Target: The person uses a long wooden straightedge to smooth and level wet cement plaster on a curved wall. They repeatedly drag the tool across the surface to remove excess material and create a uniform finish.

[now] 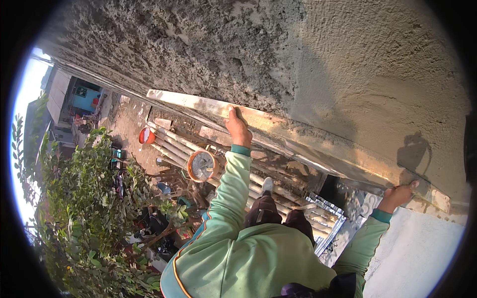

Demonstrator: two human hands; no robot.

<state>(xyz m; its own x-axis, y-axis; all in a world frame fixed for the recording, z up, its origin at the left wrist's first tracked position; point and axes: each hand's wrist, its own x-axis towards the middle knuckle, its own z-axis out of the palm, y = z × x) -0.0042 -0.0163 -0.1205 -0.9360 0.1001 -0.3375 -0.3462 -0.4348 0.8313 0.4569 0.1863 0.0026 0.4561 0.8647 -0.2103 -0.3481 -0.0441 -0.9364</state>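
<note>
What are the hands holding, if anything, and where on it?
A long pale board against the wall: the left hand grips its edge partway along, the right hand near its right end.

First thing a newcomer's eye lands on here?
Probably the long pale board slanting across the middle along the wall, with the left hand gripping it left of its middle and the right hand near its right end. Above it, the wall turns from rough, dark grey at left to smoother tan at right. Below and left, an orange bucket of grey material stands out among long poles.
</note>
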